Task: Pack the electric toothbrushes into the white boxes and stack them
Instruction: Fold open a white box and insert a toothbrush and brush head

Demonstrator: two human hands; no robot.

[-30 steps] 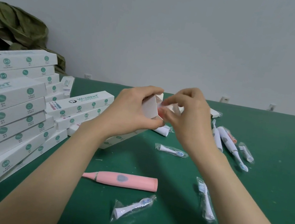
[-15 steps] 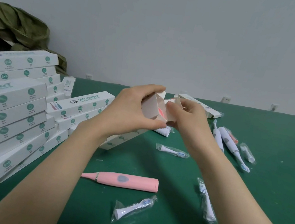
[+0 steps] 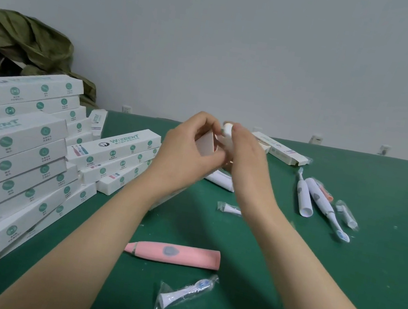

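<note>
A green worktop (image 3: 337, 284) carries a tall stack of white boxes (image 3: 9, 148) along the person's left side, the finished cartons lying flat with their long sides running away from the camera. Above the middle of the worktop both bare forearms meet. The left grip (image 3: 183, 156) is curled round an open white box (image 3: 205, 145), held tilted with its mouth raised toward the far wall and its long axis sloping back down under the left wrist. The right grip (image 3: 246, 158) is touching that mouth, its fingers pinching a rounded white end (image 3: 227, 130); whether this is a flap or the butt of a toothbrush cannot be told. The coming move appears to turn on that alignment, since anything fed in must travel along the box's slope, from the right grip toward the left. A pink toothbrush handle (image 3: 175, 254) lies crosswise near the person, well apart from both grips and nearer the right. Two white toothbrushes (image 3: 305, 198) rest farther right, and a bagged brush head (image 3: 185, 292) sits just beside the pink handle.
</note>
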